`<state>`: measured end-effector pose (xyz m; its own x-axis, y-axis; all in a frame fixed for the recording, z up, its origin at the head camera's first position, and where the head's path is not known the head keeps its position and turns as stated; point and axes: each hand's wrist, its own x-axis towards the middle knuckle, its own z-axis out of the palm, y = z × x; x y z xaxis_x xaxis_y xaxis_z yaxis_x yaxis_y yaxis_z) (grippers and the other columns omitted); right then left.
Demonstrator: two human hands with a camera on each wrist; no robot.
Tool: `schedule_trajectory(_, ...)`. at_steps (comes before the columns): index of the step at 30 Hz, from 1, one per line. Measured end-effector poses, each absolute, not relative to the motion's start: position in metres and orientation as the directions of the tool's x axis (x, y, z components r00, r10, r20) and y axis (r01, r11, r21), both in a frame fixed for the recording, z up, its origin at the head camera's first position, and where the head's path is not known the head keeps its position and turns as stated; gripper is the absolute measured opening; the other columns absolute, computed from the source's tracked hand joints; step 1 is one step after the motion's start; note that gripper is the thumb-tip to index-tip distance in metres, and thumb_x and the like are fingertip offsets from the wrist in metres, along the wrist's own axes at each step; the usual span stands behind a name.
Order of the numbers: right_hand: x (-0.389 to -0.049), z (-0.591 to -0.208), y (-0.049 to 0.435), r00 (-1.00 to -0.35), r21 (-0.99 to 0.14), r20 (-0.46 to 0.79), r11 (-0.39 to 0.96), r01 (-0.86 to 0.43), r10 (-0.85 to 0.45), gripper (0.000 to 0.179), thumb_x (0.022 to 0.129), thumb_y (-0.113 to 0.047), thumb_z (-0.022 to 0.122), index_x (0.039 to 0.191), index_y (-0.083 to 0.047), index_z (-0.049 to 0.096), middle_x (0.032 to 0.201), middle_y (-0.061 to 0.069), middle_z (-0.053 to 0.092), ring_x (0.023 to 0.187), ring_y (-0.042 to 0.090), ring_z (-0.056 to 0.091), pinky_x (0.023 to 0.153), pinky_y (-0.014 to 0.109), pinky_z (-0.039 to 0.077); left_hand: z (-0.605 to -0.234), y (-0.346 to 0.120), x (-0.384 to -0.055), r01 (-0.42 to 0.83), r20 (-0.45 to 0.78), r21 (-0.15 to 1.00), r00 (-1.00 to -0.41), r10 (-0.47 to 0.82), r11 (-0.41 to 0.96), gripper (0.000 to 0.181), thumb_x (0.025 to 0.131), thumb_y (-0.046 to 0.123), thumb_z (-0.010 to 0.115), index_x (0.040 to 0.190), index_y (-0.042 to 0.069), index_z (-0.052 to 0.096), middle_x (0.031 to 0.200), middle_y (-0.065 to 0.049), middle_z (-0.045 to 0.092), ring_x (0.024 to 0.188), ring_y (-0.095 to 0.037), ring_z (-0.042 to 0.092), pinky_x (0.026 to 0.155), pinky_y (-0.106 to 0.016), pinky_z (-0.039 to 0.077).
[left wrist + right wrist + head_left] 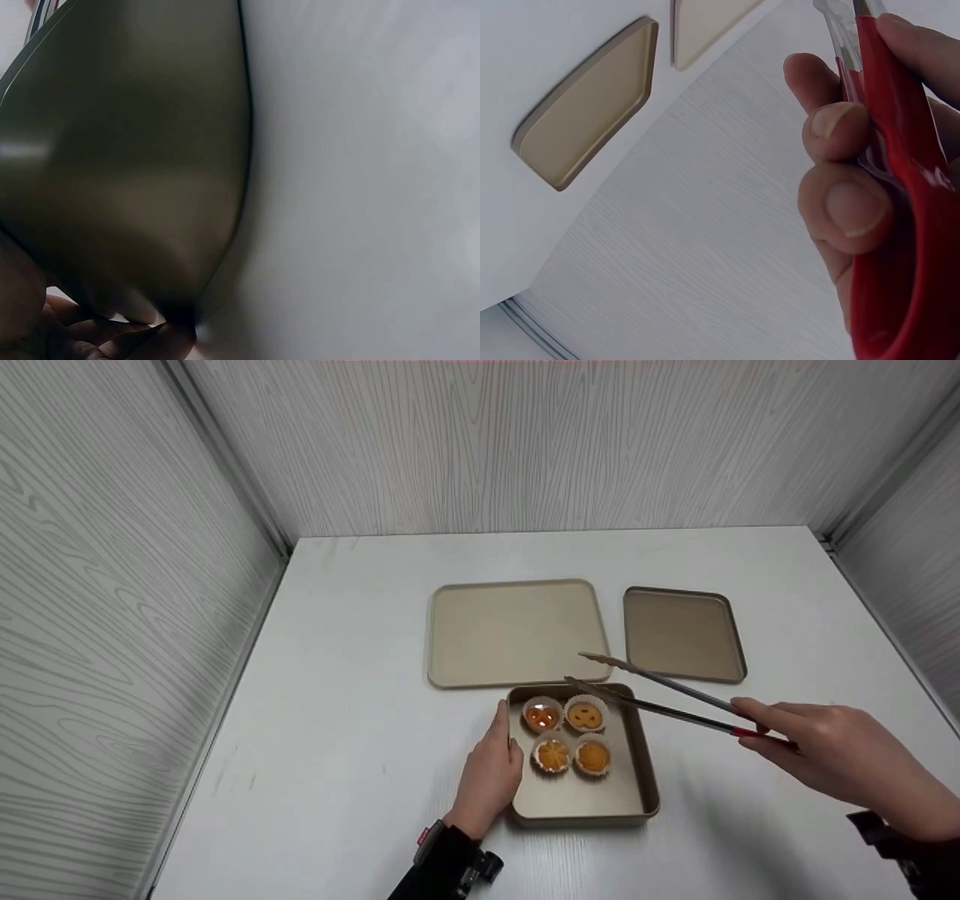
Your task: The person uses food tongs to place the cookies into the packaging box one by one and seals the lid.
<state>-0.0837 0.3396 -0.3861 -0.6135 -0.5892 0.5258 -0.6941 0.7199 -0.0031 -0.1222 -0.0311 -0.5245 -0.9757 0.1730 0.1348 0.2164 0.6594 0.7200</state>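
My left hand [491, 772] rests along the left wall of a deep, square gold baking pan [577, 802]; its fingers look extended against the outside, with the thumb at the rim. The pan's outer wall [142, 150] fills much of the left wrist view. Inside sit several small tarts [553, 755] with orange-yellow tops in pale paper cups. My right hand [847, 750] grips a pair of metal tongs [675, 710] by their red handles [892, 150]. The tongs' arms are spread, nothing is between them, and the tips appear over the pan's far edge.
Behind the pan lies a flat beige rectangular tray [517, 634], close to its far rim. A smaller brown tray [682, 634] lies to the right of that one. White wood-grain panels [487, 442] wall the table's back and sides.
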Motion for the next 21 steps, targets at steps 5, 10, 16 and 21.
schedule_trajectory(5, -0.0855, -0.3847, 0.3411, -0.624, -0.005, 0.54, 0.739, -0.673, -0.565, 0.045, 0.107, -0.05, 0.044, 0.105, -0.014, 0.072, 0.074, -0.014, 0.067, 0.053, -0.007, 0.037, 0.045, 0.015, 0.032, -0.5243, -0.0311, -0.1221, 0.216, 0.132, 0.721, -0.976, 0.175, 0.658, 0.061, 0.101, 0.005, 0.049, 0.158, -0.006, 0.03, 0.15, -0.022, 0.051, 0.104, -0.034, 0.067, 0.089, -0.047, 0.055)
schedule_trajectory(10, -0.0881, -0.3845, 0.3423, -0.606, 0.028, 0.58, 0.757, -0.652, -0.544, 0.047, 0.108, -0.048, 0.044, 0.105, -0.011, 0.073, 0.072, -0.012, 0.065, 0.053, -0.007, 0.035, 0.044, 0.015, 0.03, -0.5242, -0.0314, -0.1223, 0.209, 0.122, 0.723, -0.977, 0.177, 0.658, 0.06, 0.102, 0.006, 0.047, 0.158, -0.005, 0.029, 0.151, -0.022, 0.05, 0.114, -0.035, 0.065, 0.092, -0.046, 0.054)
schedule_trajectory(16, -0.0886, -0.385, 0.3437, -0.62, 0.037, 0.598, 0.79, -0.612, -0.508, 0.048, 0.108, -0.048, 0.044, 0.105, -0.01, 0.073, 0.069, -0.01, 0.064, 0.053, -0.005, 0.037, 0.043, 0.017, 0.031, -0.524, -0.0311, -0.1223, 0.204, 0.117, 0.724, -0.978, 0.174, 0.659, 0.06, 0.102, 0.006, 0.047, 0.158, -0.004, 0.029, 0.15, -0.022, 0.051, 0.114, -0.035, 0.065, 0.091, -0.047, 0.054)
schedule_trajectory(21, -0.0885, -0.3867, 0.3463, -0.648, 0.02, 0.597, 0.816, -0.578, -0.473, 0.051, 0.107, -0.05, 0.044, 0.108, -0.008, 0.073, 0.068, -0.006, 0.065, 0.052, -0.001, 0.038, 0.044, 0.019, 0.033, -0.5243, -0.0309, -0.1221, 0.206, 0.12, 0.721, -0.978, 0.173, 0.662, 0.06, 0.101, 0.006, 0.047, 0.158, -0.005, 0.03, 0.15, -0.022, 0.052, 0.111, -0.036, 0.066, 0.089, -0.047, 0.055)
